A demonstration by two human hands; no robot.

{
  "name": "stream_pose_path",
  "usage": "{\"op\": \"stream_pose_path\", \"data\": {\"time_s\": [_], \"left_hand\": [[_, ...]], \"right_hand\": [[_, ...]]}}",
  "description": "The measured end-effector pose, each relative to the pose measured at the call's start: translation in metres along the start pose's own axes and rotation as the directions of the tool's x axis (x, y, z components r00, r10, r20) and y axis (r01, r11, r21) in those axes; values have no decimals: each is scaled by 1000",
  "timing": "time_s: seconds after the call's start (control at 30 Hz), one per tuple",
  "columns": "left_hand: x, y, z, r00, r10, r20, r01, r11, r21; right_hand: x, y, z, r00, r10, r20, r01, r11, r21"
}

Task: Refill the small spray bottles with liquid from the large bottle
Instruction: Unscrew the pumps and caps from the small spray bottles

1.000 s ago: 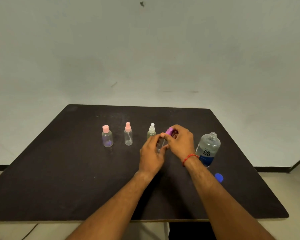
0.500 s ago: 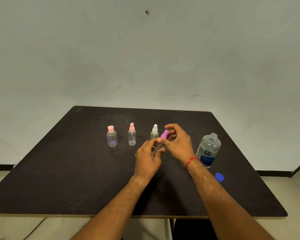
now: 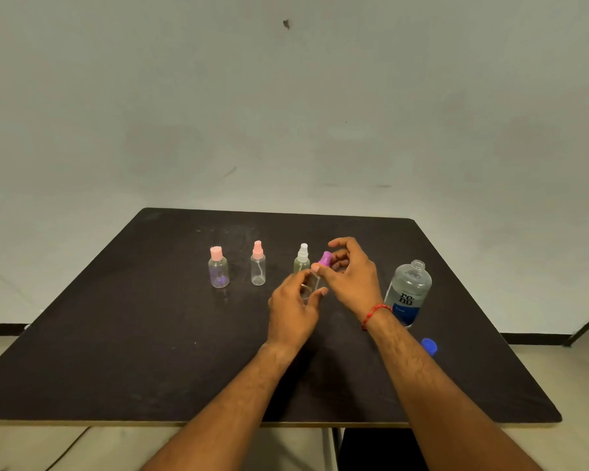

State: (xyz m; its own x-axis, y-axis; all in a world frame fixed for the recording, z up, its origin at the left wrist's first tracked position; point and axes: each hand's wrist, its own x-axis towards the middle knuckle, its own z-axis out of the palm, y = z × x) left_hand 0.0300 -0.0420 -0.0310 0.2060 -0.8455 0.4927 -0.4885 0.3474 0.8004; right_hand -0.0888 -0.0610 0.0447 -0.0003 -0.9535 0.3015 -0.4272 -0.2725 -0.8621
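Dark desk [image 3: 116, 351]: one, matt board. Its far edge runs mid-frame against a pale wall, its near edge across the lower frame, and its right edge slants to lower right.
Small bottles: four in all.
Standing row: three, upright and apart from one another, left of centre: pink-capped bottle [image 3: 218, 270], pink-pump bottle [image 3: 258, 266], white-pump bottle [image 3: 302, 261].
Fourth: clear bottle [image 3: 308, 287], tilted at centre, just right of the row.
Left: left hand [image 3: 293, 307] has fingers and thumb curled round the clear bottle's body.
Right: right hand [image 3: 351, 277] pinches the purple pump [image 3: 325, 259] at the clear bottle's top with thumb and fingertips. Seated or loose, cannot tell.
Source: large bottle [image 3: 409, 294], one, upright with its neck uncapped, right of centre, just beside the right wrist.
Cap: blue cap [image 3: 429, 346], one, lying on the desk at lower right, near the right edge.
Room: wide dark surface at lower left and between the row and the near edge. Both forearms cross it from the bottom of the frame.
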Motion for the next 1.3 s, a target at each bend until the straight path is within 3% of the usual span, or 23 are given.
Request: {"op": "stream_pose_path", "data": {"time_s": [0.13,0.3,0.57,0.77,1.03,1.3], "left_hand": [[1,4,1,1000,13,-4,-13,1000,1],[0,4,0,1000,13,-7,-13,1000,7],[-1,7,5,1000,9,-1,-9,1000,-5],[-1,6,7,1000,11,15,-11,1000,-13],[-1,9,9,1000,14,25,-13,1000,-21],[-3,11,8,999,28,33,-28,999,-21]], "right_hand": [[1,0,0,1000,-10,-19,10,1000,-8],[1,-1,-2,997,-12,79,8,998,62],[-1,-5,-7,1000,-3,-15,2,999,-45],[1,-5,-13,993,-17,114,11,998,54],[-1,-5,-10,999,41,23,-39,995,-93],[0,-5,-18,992,29,124,-22,998,-59]]}}
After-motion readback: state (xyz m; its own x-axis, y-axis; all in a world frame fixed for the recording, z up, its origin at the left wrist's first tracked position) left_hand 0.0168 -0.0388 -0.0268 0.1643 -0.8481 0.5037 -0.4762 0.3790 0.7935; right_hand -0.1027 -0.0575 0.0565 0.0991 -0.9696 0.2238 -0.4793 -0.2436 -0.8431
